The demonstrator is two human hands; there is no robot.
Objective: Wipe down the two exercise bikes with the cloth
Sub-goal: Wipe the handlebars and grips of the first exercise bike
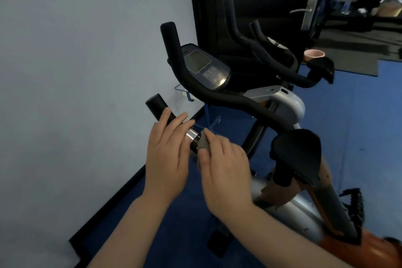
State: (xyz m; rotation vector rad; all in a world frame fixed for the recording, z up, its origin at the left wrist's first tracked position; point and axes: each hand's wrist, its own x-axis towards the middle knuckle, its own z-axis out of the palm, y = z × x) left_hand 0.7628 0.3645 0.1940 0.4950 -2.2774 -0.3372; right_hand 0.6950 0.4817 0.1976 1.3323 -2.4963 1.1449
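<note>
Beside a pale wall (65, 72), over blue floor (359, 126), right hand (226, 167) pinches cloth (203, 142); left hand (167, 154) rests open on bike handle (156, 104).

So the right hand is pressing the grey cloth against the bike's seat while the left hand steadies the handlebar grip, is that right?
Not quite. In the head view the right hand pinches the grey cloth against the handlebar, just below its shiny metal band, not against the seat, which sits untouched further right. The left hand does rest on the handlebar grip.
</note>
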